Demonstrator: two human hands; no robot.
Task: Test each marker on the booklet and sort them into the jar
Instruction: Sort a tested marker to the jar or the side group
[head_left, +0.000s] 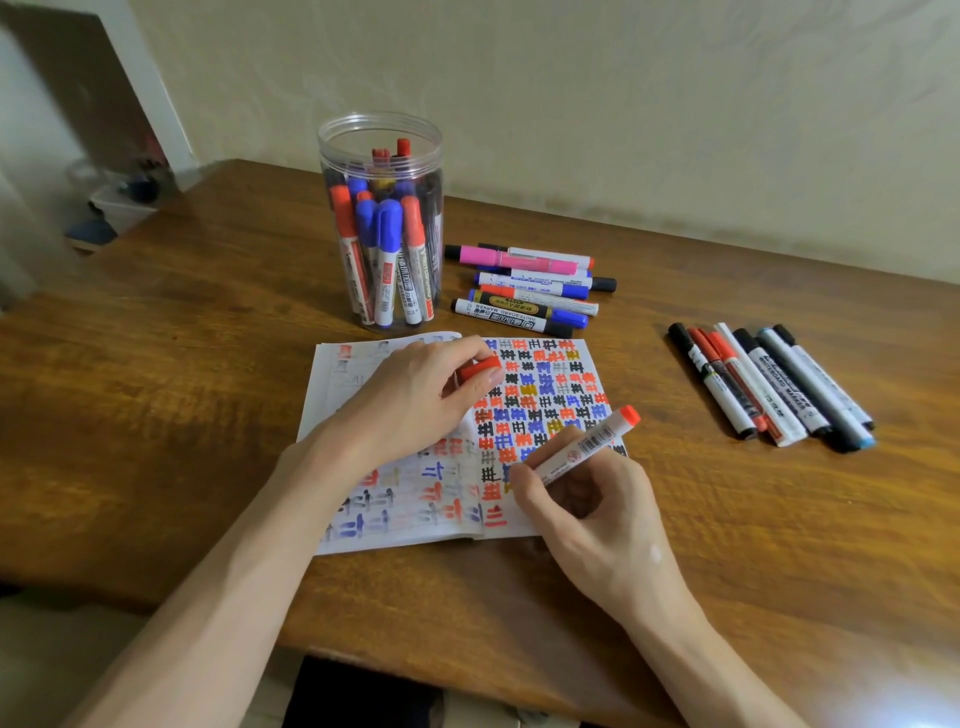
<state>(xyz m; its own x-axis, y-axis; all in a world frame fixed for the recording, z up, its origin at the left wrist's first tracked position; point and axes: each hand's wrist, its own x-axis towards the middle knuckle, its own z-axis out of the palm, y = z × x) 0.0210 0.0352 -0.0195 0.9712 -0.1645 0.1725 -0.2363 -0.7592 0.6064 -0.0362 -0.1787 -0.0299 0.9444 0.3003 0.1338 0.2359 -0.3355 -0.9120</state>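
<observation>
An open booklet (550, 379) covered in red, blue and black marks lies on the wooden table (182, 364). My right hand (587, 499) grips a white red-ended marker (587, 441), its tip down on the right page near fresh red strokes. My left hand (415, 395) rests on the booklet and pinches the marker's red cap (480, 368). Behind the booklet stands a clear plastic jar (382, 223) with several red, blue and black markers upright in it.
A heap of several markers (530, 286), one of them pink, lies right of the jar. Another row of several red and black markers (769, 384) lies further right. A wall runs along the table's far edge.
</observation>
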